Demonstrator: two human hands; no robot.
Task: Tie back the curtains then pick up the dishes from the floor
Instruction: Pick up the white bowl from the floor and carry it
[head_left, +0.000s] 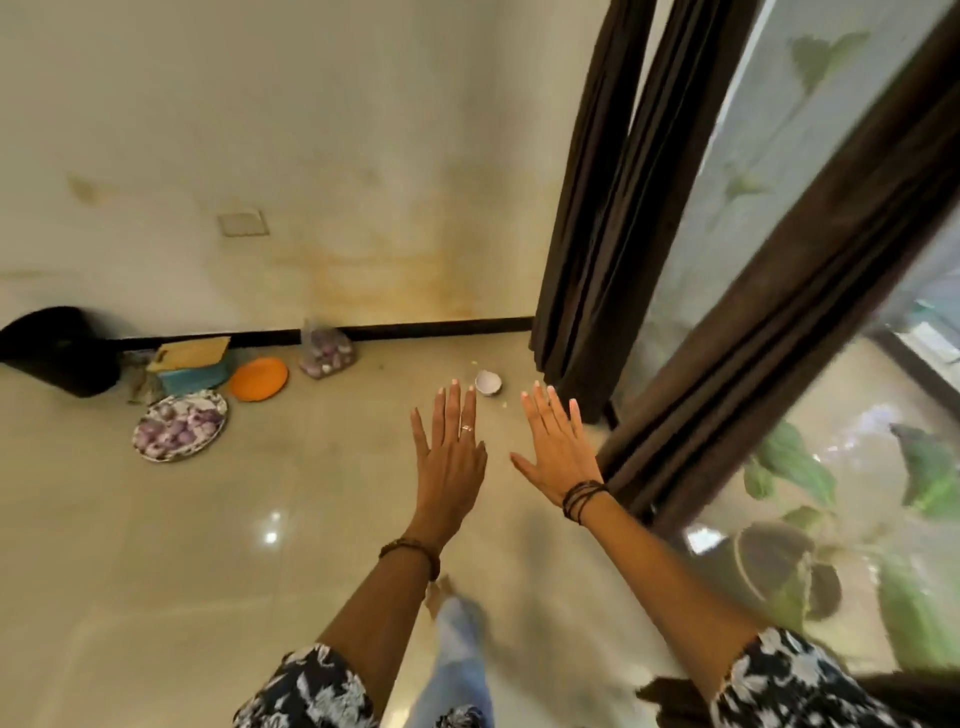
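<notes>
A: Item, curtains: near brown curtain (769, 332) hangs loose on the right, just beside the right hand (558, 447); far brown curtain (597, 208) hangs by the far wall; no tie visible on either.

B: Item, dishes on the floor (208, 545): white bowl (488, 383) just beyond the fingertips; orange plate (258, 379) and patterned plate (179, 427) of purple onions far left, near a cutting board (189, 353).

A: Hands?

B: Left hand (451, 447) and right hand both flat, fingers straight and spread, palms down, holding nothing; forearms stretched forward over the floor.

A: Method, as judged?

B: Curtains first; gather the near curtain's full width into one bunch before tying, snug so it won't slide; dishes afterwards, bowl nearest.
</notes>
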